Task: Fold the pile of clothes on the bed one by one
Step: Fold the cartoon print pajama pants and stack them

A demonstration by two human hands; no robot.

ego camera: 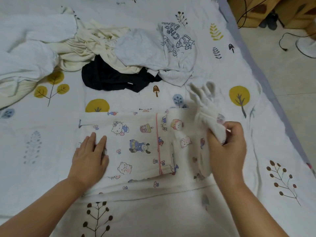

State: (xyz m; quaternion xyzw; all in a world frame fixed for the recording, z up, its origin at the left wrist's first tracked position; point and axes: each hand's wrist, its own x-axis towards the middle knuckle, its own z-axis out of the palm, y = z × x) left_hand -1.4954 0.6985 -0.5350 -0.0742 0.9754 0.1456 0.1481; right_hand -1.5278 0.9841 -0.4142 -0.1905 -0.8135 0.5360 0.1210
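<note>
The left hand (90,158) lies flat, palm down, with the fingers straight and pointing to the far side. The right hand (227,147) is lifted a little and closed in a grip, the fingers curled toward the thumb. Both forearms are bare and come in from the near edge.

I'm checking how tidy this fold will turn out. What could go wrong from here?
The right hand grips only a bunched end of the cartoon-print garment, so the flap may land creased or crooked. The left hand lies flat near the left edge alone; pulling could shift the folded layers.
</note>
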